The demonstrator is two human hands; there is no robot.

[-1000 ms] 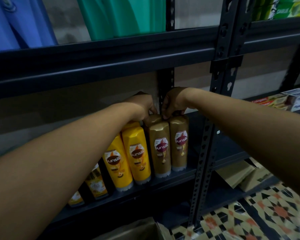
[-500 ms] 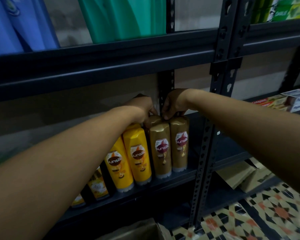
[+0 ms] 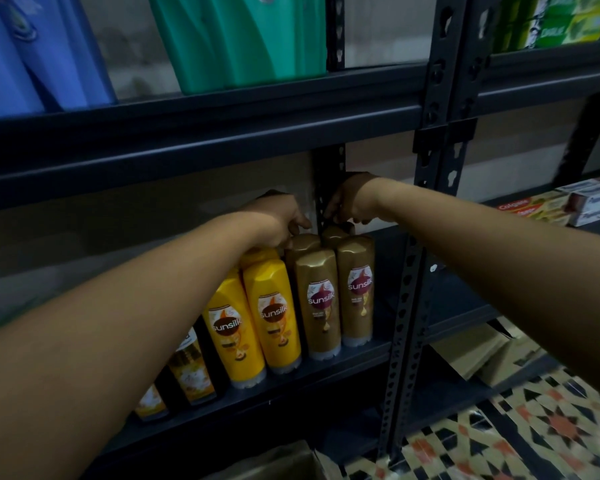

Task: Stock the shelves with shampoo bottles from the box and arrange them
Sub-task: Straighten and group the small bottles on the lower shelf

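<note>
Our right hand (image 3: 352,199) fingers (image 3: 336,221) curl round cap of rear gold-brown bottle (image 3: 336,233) at 12 o'clock. Left hand (image 3: 278,220) fingers hidden behind bottle tops; we cannot tell if grasping.

Risk, we judge: nudging rear bottle tips front gold-brown pair (image 3: 340,299), packed touching; domino into yellow bottles (image 3: 253,323) at 9 o'clock, off shelf (image 3: 343,362) lip.

Bottles: tall, slim, glossy, rounded caps up, labels facing us, upright in rows. Box (image 3: 278,462) at 6 o'clock, below shelf.

Two bare forearms, no sleeves visible, left hand (image 3: 278,220), right hand (image 3: 352,202), no jewellery seen
</note>
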